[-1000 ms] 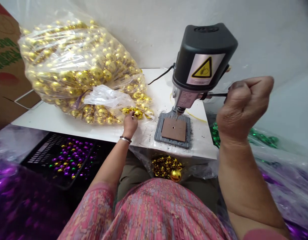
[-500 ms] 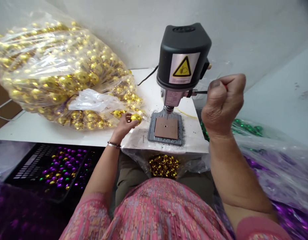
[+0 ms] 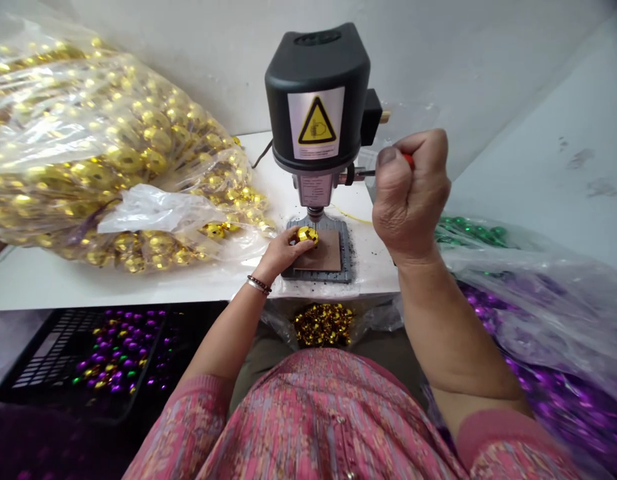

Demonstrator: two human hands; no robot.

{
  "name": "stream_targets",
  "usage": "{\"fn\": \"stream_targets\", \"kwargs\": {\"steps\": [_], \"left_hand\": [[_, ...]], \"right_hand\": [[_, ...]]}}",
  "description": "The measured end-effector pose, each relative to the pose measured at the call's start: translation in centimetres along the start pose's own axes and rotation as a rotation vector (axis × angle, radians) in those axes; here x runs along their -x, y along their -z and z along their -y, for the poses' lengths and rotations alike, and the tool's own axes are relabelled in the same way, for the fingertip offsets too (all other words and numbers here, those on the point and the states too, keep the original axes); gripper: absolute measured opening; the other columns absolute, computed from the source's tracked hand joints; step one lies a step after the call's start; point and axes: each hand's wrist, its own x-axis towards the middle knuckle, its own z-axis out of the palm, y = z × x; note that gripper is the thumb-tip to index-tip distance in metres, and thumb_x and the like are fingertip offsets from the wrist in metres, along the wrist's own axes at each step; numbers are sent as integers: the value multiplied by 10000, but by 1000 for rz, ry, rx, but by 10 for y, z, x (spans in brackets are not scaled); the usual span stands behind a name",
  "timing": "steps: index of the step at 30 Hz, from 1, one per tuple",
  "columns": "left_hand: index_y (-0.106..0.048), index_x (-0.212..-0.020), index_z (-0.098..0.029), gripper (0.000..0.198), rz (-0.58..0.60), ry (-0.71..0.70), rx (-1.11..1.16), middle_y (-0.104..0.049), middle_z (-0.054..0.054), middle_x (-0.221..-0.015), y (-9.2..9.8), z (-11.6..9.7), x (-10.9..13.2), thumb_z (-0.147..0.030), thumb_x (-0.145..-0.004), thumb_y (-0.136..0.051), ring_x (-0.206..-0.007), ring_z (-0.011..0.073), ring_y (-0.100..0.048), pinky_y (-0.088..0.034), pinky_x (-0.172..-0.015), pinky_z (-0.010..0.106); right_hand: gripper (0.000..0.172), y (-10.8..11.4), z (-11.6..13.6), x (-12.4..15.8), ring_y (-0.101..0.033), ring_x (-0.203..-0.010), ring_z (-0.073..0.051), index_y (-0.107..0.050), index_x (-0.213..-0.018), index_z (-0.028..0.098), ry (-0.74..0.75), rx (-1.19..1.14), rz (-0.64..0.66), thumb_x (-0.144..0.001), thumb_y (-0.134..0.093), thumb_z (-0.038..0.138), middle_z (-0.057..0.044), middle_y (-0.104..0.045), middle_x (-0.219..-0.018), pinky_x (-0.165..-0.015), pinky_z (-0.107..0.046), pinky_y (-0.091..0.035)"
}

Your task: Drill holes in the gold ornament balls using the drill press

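**Item 1: left hand** point(image 3: 283, 253). Fingers curled, grasping a gold ball point(image 3: 308, 235). The ball sits over the brown pad point(image 3: 324, 252) on the grey base point(image 3: 345, 260) of the bench drill, just below the chuck point(image 3: 315, 212). From my position, I cannot tell whether the ball touches the pad or whether the bit has met its surface.

**Item 2: right hand** point(image 3: 411, 193). Clenched in a raised fist around the red handle point(image 3: 408, 160) of the metal feed lever point(image 3: 365, 173), which runs from the side of the black drill head point(image 3: 317, 100).

**Handling note (my judgement).** A round, glossy ball can roll easily, so I would keep it centred under the chuck, with my fingertips to the sides and clear of the bit's line. Slow, even lever pressure seems best suited to a thin shell.

**Surroundings.** A clear plastic bag of gold balls point(image 3: 88, 147) slumps on the white table point(image 3: 138, 293), left of the drill. Gold fragments point(image 3: 323, 325) lie in clear plastic at the table's front edge. A black crate point(image 3: 38, 353) below the table on the left holds purple, gold and green balls point(image 3: 119, 350). To the right, green balls point(image 3: 471, 231) and purple balls point(image 3: 538, 380) lie in clear plastic.
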Motion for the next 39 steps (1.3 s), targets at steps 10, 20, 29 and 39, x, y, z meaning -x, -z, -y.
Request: {"fn": "stream_targets", "kwargs": {"steps": [10,20,29,39], "left_hand": [[-684,-1236,-197,484,23,-28,-85,-752,41,-1006,-11,-9,7,-376,-793,-758,-912,202,-670,-521,-842,302],[-610,-1419,-216,704,-47,-3,-227,-766,64,-1081,-27,-9,16,-293,-754,-829,-949,241,-712,-537,-848,326],[-610,-1421,-229,696,-55,-9,-251,-769,53,-1154,-27,-9,17,-297,-762,-826,-993,237,-710,-539,-874,320],[-590,-1444,-267,680,-20,-20,-292,-775,31,-1079,-23,-9,19,-334,-800,-796,-924,214,-703,-536,-825,297]], "right_hand": [[270,1,-1,2,-641,-713,-65,-461,-901,213,29,-60,52,-1026,-424,449,26,-559,-777,-670,-218,-523],[273,6,-2,8,-591,-719,-92,-513,-908,222,34,107,21,-1012,-444,465,6,-576,-775,-716,-278,-532],[203,16,-16,35,-547,-649,-98,-516,-885,227,154,258,86,-977,-464,401,12,-542,-723,-668,-280,-507],[108,14,-25,49,-535,-644,-103,-522,-935,222,363,307,-2,-980,-456,294,7,-555,-750,-631,-257,-464]]}}
